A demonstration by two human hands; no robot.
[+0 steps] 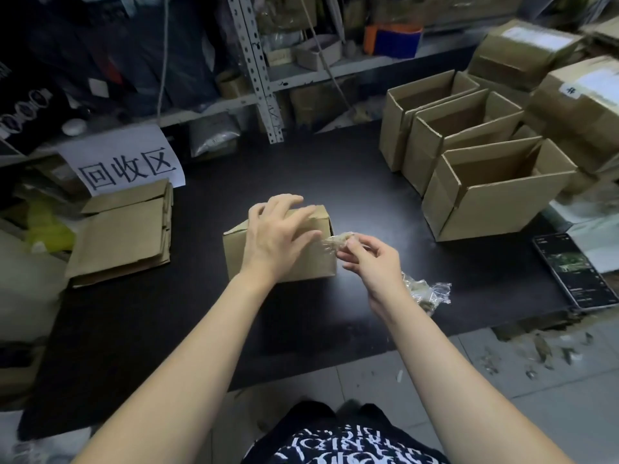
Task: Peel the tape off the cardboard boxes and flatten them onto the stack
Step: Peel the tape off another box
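box (234,259) centre of desk (351,182), looks light, crushable | left hand (279,236) spread flat on top, steadying | right hand (368,259) pinching flimsy, sticky tape (336,242) at its right edge; I'd grip near the board

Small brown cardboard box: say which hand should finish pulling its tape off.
Right: the right hand pinches the crumpled clear tape; the left hand presses down the small brown cardboard box.

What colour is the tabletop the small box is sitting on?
Black. The head view shows the tabletop plainly around the small box.
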